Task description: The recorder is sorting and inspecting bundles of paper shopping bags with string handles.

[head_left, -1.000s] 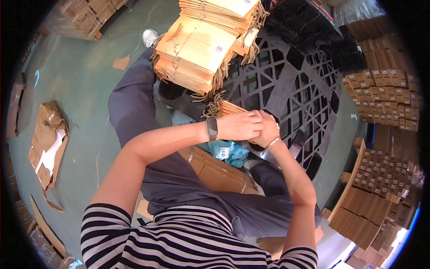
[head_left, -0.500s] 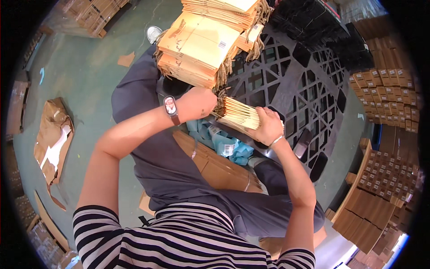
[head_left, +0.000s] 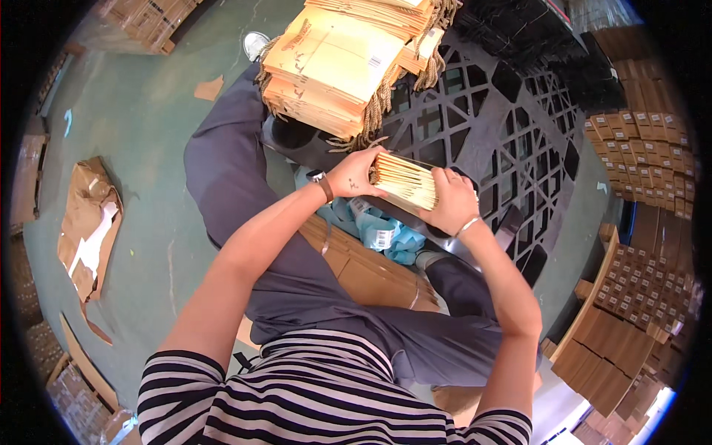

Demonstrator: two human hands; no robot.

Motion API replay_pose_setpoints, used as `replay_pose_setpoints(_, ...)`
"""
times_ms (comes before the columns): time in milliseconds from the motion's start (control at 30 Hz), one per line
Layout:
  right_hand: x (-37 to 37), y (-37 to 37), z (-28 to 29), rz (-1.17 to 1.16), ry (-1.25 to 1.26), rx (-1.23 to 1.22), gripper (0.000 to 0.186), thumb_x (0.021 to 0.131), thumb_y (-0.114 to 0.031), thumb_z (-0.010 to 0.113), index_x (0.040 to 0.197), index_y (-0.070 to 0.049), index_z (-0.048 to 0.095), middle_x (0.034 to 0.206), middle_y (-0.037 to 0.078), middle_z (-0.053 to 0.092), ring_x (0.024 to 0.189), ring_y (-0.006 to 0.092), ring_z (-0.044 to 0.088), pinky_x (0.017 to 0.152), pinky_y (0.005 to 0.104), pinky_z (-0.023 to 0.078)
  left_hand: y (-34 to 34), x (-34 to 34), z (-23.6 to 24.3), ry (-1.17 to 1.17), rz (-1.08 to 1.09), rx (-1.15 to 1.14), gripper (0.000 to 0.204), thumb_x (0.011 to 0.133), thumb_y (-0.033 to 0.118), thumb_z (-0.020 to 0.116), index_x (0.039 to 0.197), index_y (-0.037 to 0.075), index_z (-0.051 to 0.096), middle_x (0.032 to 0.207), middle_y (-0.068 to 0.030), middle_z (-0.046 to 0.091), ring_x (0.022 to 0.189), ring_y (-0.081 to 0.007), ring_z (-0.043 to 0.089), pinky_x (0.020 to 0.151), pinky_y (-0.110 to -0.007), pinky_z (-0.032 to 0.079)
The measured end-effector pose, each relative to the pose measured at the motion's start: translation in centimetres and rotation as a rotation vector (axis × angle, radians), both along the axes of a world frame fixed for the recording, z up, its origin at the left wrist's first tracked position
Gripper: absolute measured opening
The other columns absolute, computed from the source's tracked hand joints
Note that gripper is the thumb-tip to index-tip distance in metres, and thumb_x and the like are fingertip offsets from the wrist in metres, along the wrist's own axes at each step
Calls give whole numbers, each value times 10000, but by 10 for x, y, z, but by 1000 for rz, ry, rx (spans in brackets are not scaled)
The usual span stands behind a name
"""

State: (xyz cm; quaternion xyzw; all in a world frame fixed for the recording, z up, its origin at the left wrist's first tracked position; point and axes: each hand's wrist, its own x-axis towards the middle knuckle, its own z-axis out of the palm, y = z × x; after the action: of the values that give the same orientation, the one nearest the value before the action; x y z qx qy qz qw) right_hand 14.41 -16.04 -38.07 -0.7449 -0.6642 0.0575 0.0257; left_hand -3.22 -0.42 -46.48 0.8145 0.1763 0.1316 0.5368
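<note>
Between my two hands, above the near edge of a black plastic pallet (head_left: 475,141), a bundle of paper bags (head_left: 404,182) stands on edge with its pale folded edges facing up. My left hand (head_left: 356,174) grips its left end, thumb toward me and fingers on the far side. Around the right end my right hand (head_left: 452,200) is closed. Brown twisted cord handles stick out by my left hand. Just beyond, a tall stack of flat kraft paper bags (head_left: 326,55) with rope handles rests on the pallet, its top bags lit brightly.
Crumpled light-blue plastic strips (head_left: 378,233) and flattened cardboard (head_left: 348,271) lie between my legs. Black wrapped goods (head_left: 519,44) stand at the pallet's far side. Stacked cartons (head_left: 645,289) line the right. Torn brown paper (head_left: 89,230) lies on the green floor at left.
My left hand has gone from a closed fist at the cord handles to a spread grip around the bundle's left end. The bundle and my right hand have shifted slightly right.
</note>
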Motion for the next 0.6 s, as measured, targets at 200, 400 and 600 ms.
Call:
replay_pose_setpoints(200, 52, -28, 28, -110, 124, -288, 669, 553, -304, 773, 1079, -45, 450, 966, 157, 600, 879, 308, 593, 821, 388, 427, -6, 5, 0, -3, -1, -43, 623, 551, 87, 812, 1084, 0, 502, 1009, -123, 620, 840, -209, 590, 804, -303, 465)
replay_pose_setpoints(400, 95, -75, -14, -193, 513, -209, 888, 519, -206, 830, 1249, -53, 348, 1097, 185, 591, 904, 318, 607, 747, 382, 485, -15, 6, -1, -32, 47, -2, 578, 562, 86, 799, 1056, -6, 513, 962, -124, 618, 800, -217, 578, 762, -297, 460)
replay_pose_setpoints(600, 142, -218, -89, -665, 677, -256, 669, 654, -230, 788, 1199, -24, 460, 994, 144, 624, 696, 192, 618, 638, 279, 473, -9, 10, 7, -96, 60, -21, 596, 567, 80, 804, 1079, -2, 508, 999, -107, 619, 844, -202, 588, 800, -292, 460)
